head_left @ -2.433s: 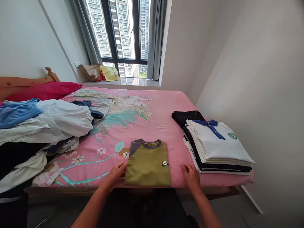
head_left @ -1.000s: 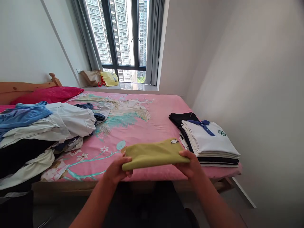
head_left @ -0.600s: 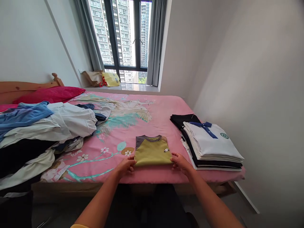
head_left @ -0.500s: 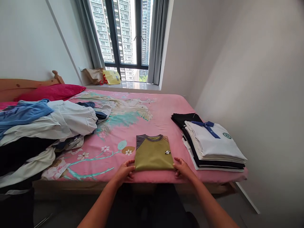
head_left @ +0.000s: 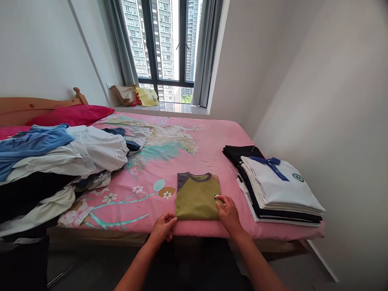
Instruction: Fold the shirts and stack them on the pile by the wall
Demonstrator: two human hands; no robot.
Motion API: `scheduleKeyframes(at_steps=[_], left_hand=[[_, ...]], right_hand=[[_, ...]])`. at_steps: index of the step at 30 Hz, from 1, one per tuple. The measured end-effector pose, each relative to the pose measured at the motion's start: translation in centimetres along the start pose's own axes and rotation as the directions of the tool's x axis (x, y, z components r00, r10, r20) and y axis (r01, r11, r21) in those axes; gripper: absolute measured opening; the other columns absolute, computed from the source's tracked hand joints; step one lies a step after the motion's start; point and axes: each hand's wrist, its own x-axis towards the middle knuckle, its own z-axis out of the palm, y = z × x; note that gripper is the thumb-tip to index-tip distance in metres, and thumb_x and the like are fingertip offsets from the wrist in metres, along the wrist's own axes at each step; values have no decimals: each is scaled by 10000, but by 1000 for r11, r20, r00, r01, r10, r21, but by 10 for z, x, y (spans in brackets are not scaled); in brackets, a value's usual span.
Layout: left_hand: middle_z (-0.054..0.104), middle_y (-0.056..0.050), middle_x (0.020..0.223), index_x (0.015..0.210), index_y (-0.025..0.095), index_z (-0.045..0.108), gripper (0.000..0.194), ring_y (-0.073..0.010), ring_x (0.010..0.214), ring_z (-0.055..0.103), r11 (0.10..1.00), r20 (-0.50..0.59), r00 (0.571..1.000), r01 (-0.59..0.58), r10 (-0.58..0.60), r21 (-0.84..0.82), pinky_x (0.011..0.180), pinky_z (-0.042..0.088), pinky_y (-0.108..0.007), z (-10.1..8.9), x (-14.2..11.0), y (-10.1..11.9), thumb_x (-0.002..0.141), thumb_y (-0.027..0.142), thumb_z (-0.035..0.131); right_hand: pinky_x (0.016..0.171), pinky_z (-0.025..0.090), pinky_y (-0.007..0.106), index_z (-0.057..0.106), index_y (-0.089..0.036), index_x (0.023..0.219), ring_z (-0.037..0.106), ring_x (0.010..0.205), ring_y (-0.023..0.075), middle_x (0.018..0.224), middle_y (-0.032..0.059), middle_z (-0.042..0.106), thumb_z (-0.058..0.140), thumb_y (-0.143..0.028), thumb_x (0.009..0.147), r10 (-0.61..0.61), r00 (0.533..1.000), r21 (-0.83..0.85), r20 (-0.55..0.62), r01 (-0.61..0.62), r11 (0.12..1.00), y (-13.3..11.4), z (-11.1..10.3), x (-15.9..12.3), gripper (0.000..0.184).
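Observation:
A folded olive-green T-shirt (head_left: pixel 197 200) with dark grey shoulders and neckband lies flat near the bed's front edge, collar away from me. My left hand (head_left: pixel 163 229) is at its near left corner, thumb and curled fingers closed at the cloth. Over the right side of the shirt is my right hand (head_left: pixel 229 215), its thumb and forefinger apart and touching the front. Those fingers partly cover the small panda print (head_left: pixel 216 197).
To the right stands a stack of folded clothes (head_left: pixel 285 186), a white polo with a blue collar on top. A loose clothes heap (head_left: pixel 93 149) lies at the left on the pink bedsheet (head_left: pixel 209 137). Behind are a red pillow (head_left: pixel 71 115) and bags (head_left: pixel 147 97) on the windowsill.
My right hand has moved from the shirt's near right corner up and inward onto its front, over the print. My left hand stays by the near left corner. The view has shifted slightly.

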Motion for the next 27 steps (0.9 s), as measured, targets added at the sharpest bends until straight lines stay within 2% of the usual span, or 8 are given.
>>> scheduleKeyframes(at_steps=[3, 6, 9, 11, 14, 18, 22, 27], left_hand=[[500, 97, 467, 910, 174, 480, 603, -86, 254, 424, 1000, 50, 999, 4, -3, -27, 258, 287, -199, -4, 1, 0, 556, 635, 639], [504, 92, 466, 917, 164, 503, 617, -83, 249, 415, 999, 88, 996, 10, -7, -33, 255, 257, -195, -5, 5, 3, 542, 628, 659], [504, 89, 468, 868, 170, 510, 581, -81, 255, 417, 1000, 105, 994, 8, -8, -8, 265, 244, -191, -3, 7, 8, 540, 622, 667], [502, 87, 473, 823, 178, 502, 544, -79, 264, 422, 1000, 100, 995, 16, -16, 7, 276, 242, -186, -1, 7, 10, 547, 617, 666], [499, 85, 474, 774, 187, 482, 509, -71, 269, 414, 1000, 79, 997, 19, -20, 14, 290, 214, -177, 0, 4, 12, 554, 608, 665], [504, 74, 482, 743, 188, 482, 473, -72, 283, 422, 1000, 37, 999, 7, -8, 19, 302, 212, -174, 3, -1, 13, 575, 595, 656], [518, 59, 508, 705, 176, 503, 455, -58, 304, 420, 999, 22, 999, -25, 25, 23, 312, 229, -169, 7, -5, 18, 569, 574, 674], [511, 55, 495, 752, 161, 559, 454, -41, 306, 376, 998, 45, 997, -57, 57, 0, 312, 212, -162, 9, -11, 20, 575, 559, 689]], right_hand=[[803, 445, 326, 585, -142, 1001, 579, 879, 220, 967, 115, 624, 441, -384, 800, 252, 967, -29, -36, -253, 967, 30, -9, -13, 345], [712, 434, 287, 606, -166, 903, 594, 784, 203, 871, 83, 653, 457, -422, 786, 414, 908, -46, 59, -412, 910, 53, -18, -28, 318], [641, 403, 260, 605, -179, 734, 573, 704, 183, 742, 49, 642, 508, -451, 750, 446, 888, 17, 111, -450, 893, 57, -20, -35, 289], [601, 389, 243, 600, -173, 706, 553, 664, 163, 693, 34, 624, 541, -450, 724, 462, 880, 79, 108, -471, 879, 54, -19, -33, 284], [530, 371, 219, 603, -159, 749, 520, 583, 131, 620, 7, 585, 560, -454, 708, 481, 869, 154, 117, -495, 855, 49, -13, -26, 302], [418, 310, 202, 591, -143, 820, 400, 420, 87, 492, -49, 468, 545, -501, 713, 498, 852, 253, 163, -524, 813, 46, -8, -23, 377], [366, 279, 187, 561, -155, 950, 305, 346, 61, 456, -100, 385, 539, -532, 716, 495, 846, 322, 200, -534, 782, 43, -9, -24, 444], [360, 271, 183, 572, -169, 852, 335, 328, 69, 418, -93, 380, 546, -460, 749, 511, 822, 259, 250, -566, 783, 43, -13, -23, 310]])
